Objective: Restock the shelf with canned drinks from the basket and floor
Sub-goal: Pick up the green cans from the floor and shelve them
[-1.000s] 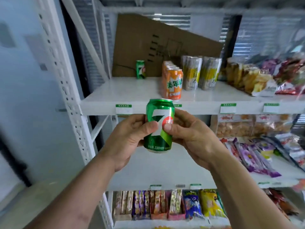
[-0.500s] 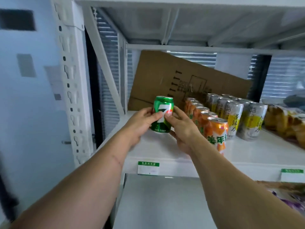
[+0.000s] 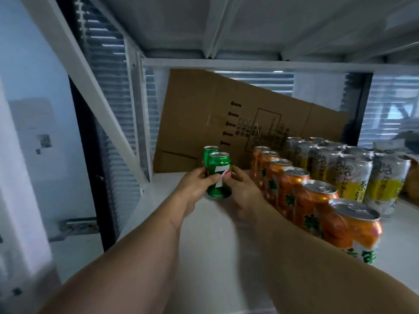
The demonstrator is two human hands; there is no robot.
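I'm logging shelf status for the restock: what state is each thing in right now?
Green 7-logo can in front: upright, gripped by both hands.
Green can behind: upright on white shelf.
Orange cans: upright, one row.
Silver-yellow cans: upright, rows.
Brown cardboard sheet: flattened, tilted.
Left hand: gripping.
Right hand: gripping.

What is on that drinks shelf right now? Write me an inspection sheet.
Surface: white shelf, bare in front of the hands.
Job's things: green can upright, in both hands; second green can behind it.
Clutter: orange cans in a row, silver-yellow cans beyond, cardboard sheet leaning at the back.
Grip: left hand and right hand pinch the green can's sides.
Cables: nothing seen.
Surroundings: white rack post, window blinds.
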